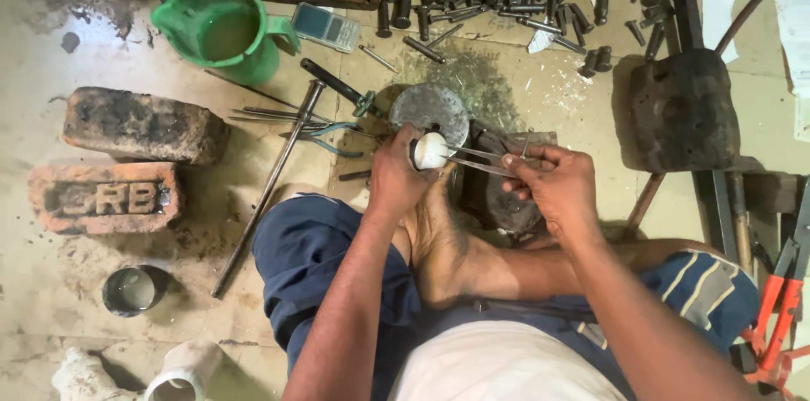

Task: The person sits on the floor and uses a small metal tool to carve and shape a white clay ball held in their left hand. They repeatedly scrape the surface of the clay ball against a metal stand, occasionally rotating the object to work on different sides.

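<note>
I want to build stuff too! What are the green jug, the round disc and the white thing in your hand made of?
The green jug looks like plastic: smooth, glossy, evenly coloured. The round disc looks like metal: dull grey and speckled. The white piece held in the left hand is smooth and matte, maybe plastic or ceramic; I cannot tell which.

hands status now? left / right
Left hand: closed on a small white round piece.
Right hand: closed on thin metal tongs touching that piece.

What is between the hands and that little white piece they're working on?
Nothing visible. The left hand grips the white piece directly, and the right hand reaches it with thin metal rods touching its side.
</note>
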